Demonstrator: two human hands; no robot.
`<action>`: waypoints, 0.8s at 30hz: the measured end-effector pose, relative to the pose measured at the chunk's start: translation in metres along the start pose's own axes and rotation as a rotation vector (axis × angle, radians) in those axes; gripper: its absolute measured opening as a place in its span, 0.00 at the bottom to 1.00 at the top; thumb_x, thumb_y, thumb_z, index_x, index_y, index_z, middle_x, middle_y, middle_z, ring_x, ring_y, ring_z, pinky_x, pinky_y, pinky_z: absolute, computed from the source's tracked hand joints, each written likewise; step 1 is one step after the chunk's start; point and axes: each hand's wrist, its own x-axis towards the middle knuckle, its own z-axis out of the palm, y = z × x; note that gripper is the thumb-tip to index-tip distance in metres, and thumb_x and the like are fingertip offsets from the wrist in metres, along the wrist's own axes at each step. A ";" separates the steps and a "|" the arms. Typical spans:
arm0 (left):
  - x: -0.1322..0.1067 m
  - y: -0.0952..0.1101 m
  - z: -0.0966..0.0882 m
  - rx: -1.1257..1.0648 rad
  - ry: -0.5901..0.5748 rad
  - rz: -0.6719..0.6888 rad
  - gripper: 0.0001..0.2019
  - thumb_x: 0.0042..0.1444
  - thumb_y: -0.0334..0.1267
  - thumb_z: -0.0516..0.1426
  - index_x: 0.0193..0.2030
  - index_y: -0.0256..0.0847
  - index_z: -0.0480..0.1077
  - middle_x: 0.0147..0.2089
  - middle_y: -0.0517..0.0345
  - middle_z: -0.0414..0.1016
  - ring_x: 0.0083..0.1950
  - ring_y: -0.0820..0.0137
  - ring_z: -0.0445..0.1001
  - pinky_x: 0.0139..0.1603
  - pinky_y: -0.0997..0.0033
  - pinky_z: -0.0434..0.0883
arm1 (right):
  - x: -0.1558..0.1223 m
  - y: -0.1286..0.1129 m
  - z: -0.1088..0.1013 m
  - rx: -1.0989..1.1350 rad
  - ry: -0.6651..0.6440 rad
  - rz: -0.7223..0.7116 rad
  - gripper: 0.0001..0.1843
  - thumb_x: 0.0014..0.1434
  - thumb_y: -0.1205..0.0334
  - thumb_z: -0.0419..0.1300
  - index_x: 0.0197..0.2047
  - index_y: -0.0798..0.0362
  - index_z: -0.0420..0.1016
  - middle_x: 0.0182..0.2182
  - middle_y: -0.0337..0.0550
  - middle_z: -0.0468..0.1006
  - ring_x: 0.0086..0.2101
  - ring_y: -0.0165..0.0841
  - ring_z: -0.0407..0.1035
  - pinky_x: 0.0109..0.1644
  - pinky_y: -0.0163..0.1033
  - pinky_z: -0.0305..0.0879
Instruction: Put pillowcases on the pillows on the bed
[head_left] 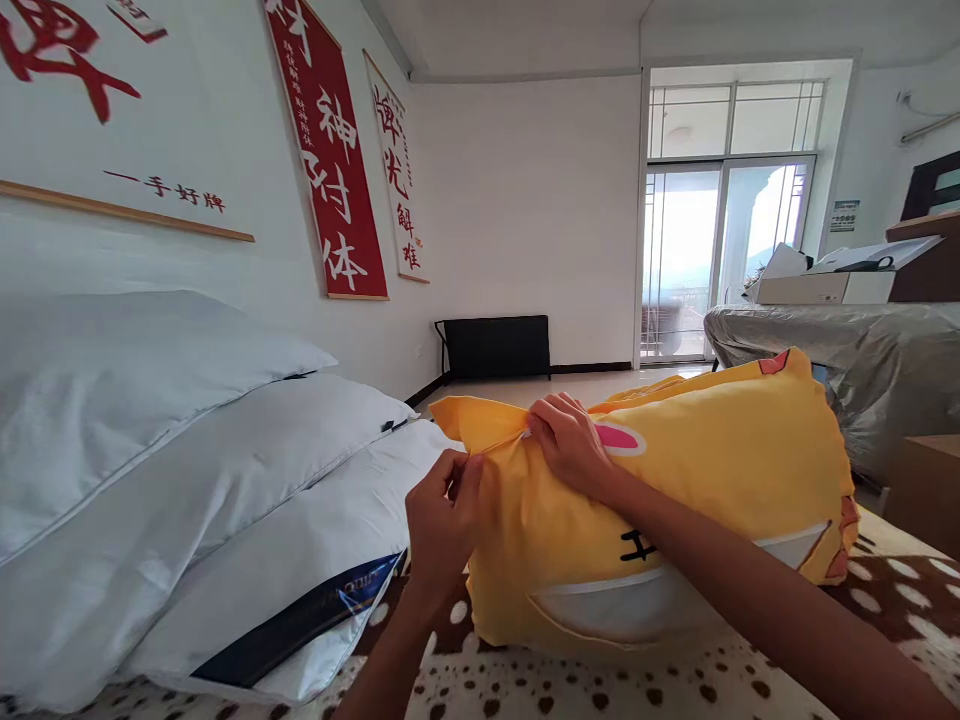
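A plump yellow pillowcase (720, 430) lies in front of me, stuffed, with a pink-and-white oval print and black lettering. My left hand (444, 515) pinches the fabric edge at its left end between thumb and fingers. Higher up on the same edge, my right hand (568, 440) grips the cloth with curled fingers, its forearm crossing over the case. Between the two hands the edge is drawn into a taut fold, and a corner flap sticks out to the left. Along the front runs a whitish, lens-shaped patch; whether it is print or an opening I cannot tell.
White pillows (187, 430) are stacked at the left, the lowest with a dark blue label band (300, 620). Everything rests on a brown-and-cream spotted blanket (600, 690). A plastic-covered piece of furniture (885, 370) with an open box (821, 288) stands at the right.
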 end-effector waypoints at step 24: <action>-0.008 -0.051 0.008 0.220 -0.139 0.393 0.04 0.53 0.37 0.53 0.29 0.40 0.66 0.25 0.58 0.68 0.29 0.67 0.70 0.33 0.70 0.68 | -0.014 -0.012 -0.013 0.295 -0.087 -0.085 0.13 0.65 0.61 0.44 0.28 0.51 0.56 0.26 0.38 0.64 0.29 0.29 0.57 0.36 0.34 0.55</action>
